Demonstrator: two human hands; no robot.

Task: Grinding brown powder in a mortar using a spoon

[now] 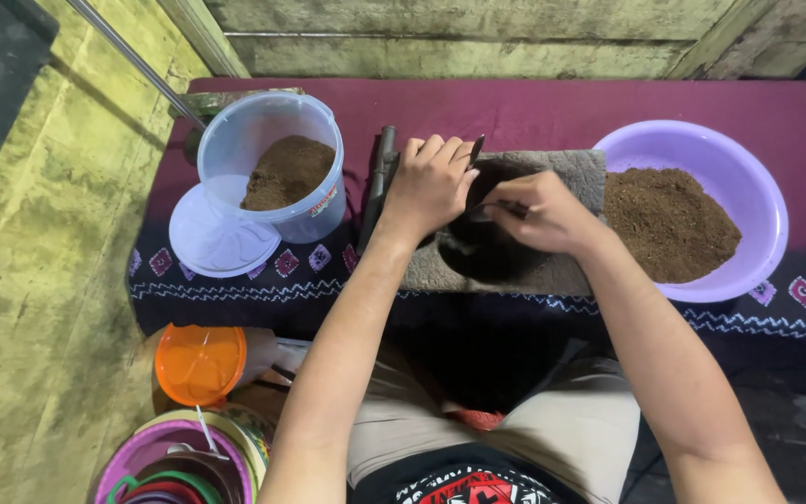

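At the far left, low in the view, sit one orange lid (200,362) and a stack of coloured rings and rims (174,467). Up on the maroon cloth (534,107) stand two containers of brown powder: one clear plastic tub (272,168), partly filled, with its single round white lid (221,238) lying flat and touching its front, and — far right — one wide purple basin (701,210) heaped with the same powder. Between them lies one grey stone slab (515,261), and both hands work over it. The left hand (431,187) is clenched, knuckles up, over the rim of a small dark bag (478,247) that sits on the slab; a dark bar-shaped object (380,182) lies just beside that hand. The right hand (543,215) pinches a thin dark utensil (506,207) at the bag's mouth — the hands hide most of the bag.
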